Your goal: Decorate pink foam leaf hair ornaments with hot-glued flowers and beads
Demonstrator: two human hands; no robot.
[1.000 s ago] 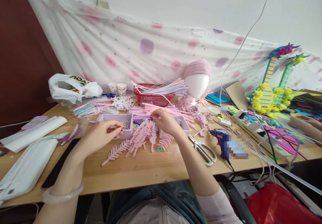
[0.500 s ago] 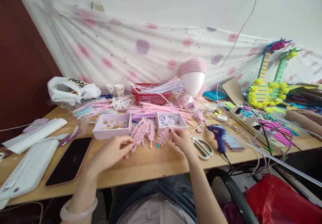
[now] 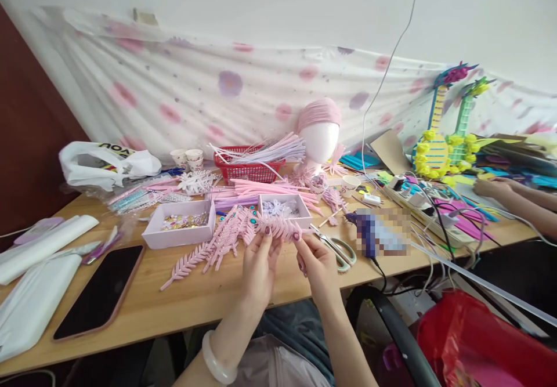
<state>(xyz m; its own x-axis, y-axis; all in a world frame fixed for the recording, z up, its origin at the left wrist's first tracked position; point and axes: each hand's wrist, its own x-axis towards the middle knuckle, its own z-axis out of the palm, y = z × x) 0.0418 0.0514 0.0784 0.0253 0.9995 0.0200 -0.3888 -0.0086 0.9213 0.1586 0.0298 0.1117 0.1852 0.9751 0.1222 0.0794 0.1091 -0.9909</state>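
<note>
In the head view, my left hand [image 3: 260, 268] and my right hand [image 3: 318, 262] are close together above the front of the table. Between their fingertips they pinch a pink, fuzzy leaf-shaped piece [image 3: 281, 228], stretched sideways. To the left lies a pile of similar pink leaf-shaped pieces [image 3: 228, 233], one of them [image 3: 187, 266] reaching out toward the front left. Just behind my hands is a white box [image 3: 300, 221] with pale purple and white bits. Another white box [image 3: 163, 237] holds gold and coloured gems. Scissors [image 3: 343, 253] lie beside my right hand.
A blue glue gun [image 3: 366, 233], partly pixelated, and a power strip [image 3: 439, 224] with cables are at the right. A phone [image 3: 102, 291] lies left. Behind stand a red basket [image 3: 248, 172] of fuzzy stems and a white head form [image 3: 321, 142]. Another person's hands [image 3: 500, 190] are far right.
My left hand has left the pile and moved right to join my right hand on the pink leaf-shaped piece, now lifted. Another such piece now extends left from the pile. The view has turned slightly.
</note>
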